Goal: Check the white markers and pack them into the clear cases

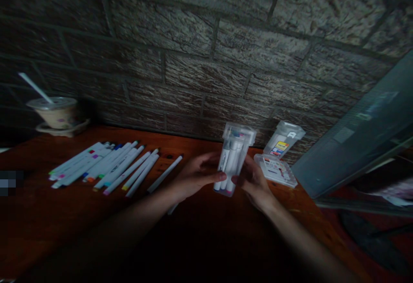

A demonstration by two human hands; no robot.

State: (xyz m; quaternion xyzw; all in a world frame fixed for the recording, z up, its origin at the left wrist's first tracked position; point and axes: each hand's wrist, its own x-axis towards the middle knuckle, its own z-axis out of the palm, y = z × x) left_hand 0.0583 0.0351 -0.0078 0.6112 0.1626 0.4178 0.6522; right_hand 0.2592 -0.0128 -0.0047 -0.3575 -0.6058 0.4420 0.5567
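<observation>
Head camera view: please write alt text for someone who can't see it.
A left hand and a right hand hold a clear case of white markers over a wooden table. Loose markers with coloured ends lie to the left, near a lidded drink with a straw; another clear container is at right, before a brick wall.

Drink cup [58,116], brick wall [190,66]

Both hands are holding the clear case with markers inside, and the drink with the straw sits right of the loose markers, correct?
No, the head view shows the drink left of the loose markers. The left hand and right hand hold the clear case with markers inside.
</observation>
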